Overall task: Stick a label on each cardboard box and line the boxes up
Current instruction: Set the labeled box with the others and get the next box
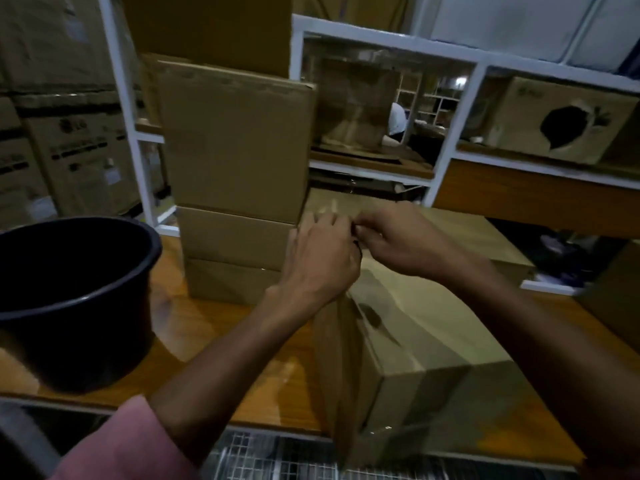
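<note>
A long cardboard box (412,327) lies on the wooden table (221,337) in front of me, its near end taped. Above its far half my left hand (322,258) and my right hand (398,237) meet fingertip to fingertip, pinching something small and dark between them; what it is cannot be made out. A stack of three cardboard boxes (235,188) stands just left of my hands, the top one upright and taller. Another flat box (460,230) lies behind my hands on the right.
A black plastic bucket (72,296) stands at the table's left front. A white shelving frame (446,174) rises behind the table with boxes in it, one torn (561,123). Printed cartons are stacked at far left. A wire grid lies below the table's front edge.
</note>
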